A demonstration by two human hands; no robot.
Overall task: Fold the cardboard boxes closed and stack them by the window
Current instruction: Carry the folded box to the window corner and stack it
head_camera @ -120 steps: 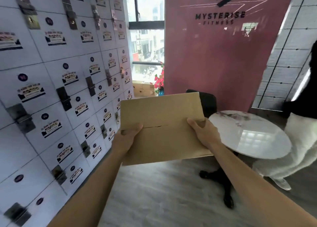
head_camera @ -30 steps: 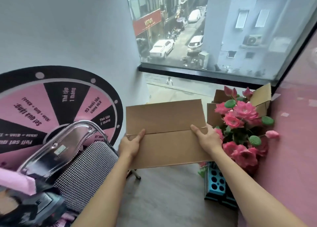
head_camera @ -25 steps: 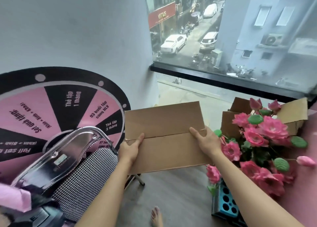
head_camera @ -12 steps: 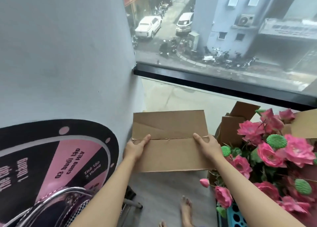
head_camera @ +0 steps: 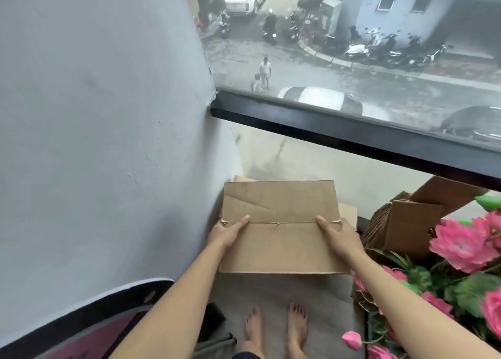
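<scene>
I hold a closed brown cardboard box [head_camera: 282, 223] flat in front of me, its two top flaps meeting in a seam across the middle. My left hand [head_camera: 226, 232] grips its left edge with the thumb on the seam. My right hand [head_camera: 340, 236] grips the right edge the same way. The box hovers over the floor by the window [head_camera: 352, 60]. Under it, edges of other flat cardboard [head_camera: 348, 213] peek out at the wall corner and to the right.
An open cardboard box [head_camera: 412, 220] stands to the right, beside pink artificial flowers [head_camera: 466, 250]. A grey wall [head_camera: 108, 128] closes the left side, with a black-and-pink wheel [head_camera: 95, 323] low down. My bare feet [head_camera: 276, 329] stand on the grey floor.
I have stepped nearer the window and look further down. The box is now lower, over the cardboard on the floor. Both hands keep the same grip.
</scene>
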